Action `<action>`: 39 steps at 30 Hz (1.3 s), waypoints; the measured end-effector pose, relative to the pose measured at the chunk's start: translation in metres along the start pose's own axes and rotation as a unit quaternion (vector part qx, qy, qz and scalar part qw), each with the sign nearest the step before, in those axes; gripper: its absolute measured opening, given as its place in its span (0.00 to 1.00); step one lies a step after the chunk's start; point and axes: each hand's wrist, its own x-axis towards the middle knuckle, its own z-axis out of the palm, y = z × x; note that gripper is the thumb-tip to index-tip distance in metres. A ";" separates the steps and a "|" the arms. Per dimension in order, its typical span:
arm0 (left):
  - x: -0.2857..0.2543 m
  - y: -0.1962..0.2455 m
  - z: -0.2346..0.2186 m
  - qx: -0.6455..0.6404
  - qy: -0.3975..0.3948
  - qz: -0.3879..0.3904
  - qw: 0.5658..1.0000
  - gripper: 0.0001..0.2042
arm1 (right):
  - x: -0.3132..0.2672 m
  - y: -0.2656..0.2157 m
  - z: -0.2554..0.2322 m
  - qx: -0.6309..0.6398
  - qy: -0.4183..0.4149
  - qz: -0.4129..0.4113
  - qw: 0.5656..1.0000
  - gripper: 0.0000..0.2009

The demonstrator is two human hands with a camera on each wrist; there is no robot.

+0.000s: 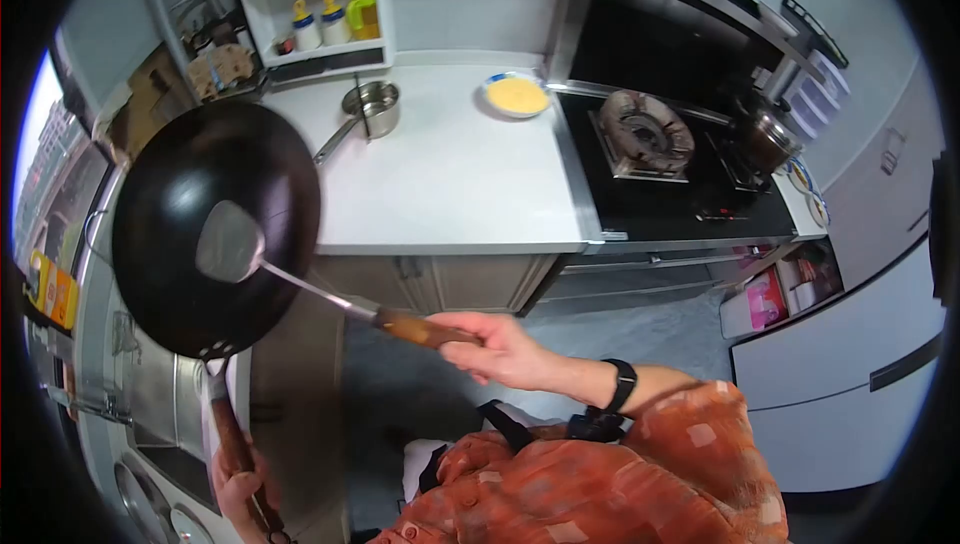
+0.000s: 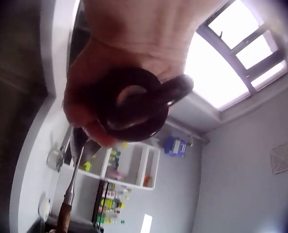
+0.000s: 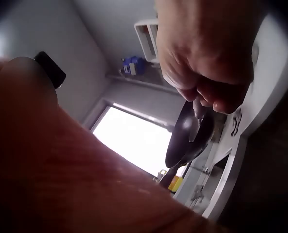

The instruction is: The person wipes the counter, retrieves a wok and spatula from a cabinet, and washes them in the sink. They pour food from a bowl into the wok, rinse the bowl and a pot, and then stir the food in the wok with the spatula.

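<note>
A black wok is held up at the left of the head view, its inside facing the camera. My left hand grips its wooden handle; in the left wrist view the handle's round end sticks out of the fist. My right hand holds a spatula by its wooden grip. The spatula's broad metal blade overlaps the wok's inside in the head view. From the right wrist, the curled right hand appears with the wok beyond it.
On the white counter stand a small saucepan and a bowl of yellow food. To the right are a gas burner and a metal pot on the black stove. A sink lies under the wok.
</note>
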 end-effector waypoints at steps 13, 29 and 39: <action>0.181 -0.066 0.294 0.048 -0.382 -0.223 0.896 0.20 | -0.154 -0.036 -0.158 0.059 0.420 -0.109 0.899 0.21; 0.332 -0.138 0.503 0.082 -0.532 -0.329 0.776 0.19 | -0.161 -0.075 -0.312 -0.033 0.644 -0.130 0.753 0.22; 0.360 -0.123 0.532 0.137 -0.524 -0.348 0.765 0.21 | -0.169 -0.102 -0.375 -0.127 0.644 -0.080 0.750 0.18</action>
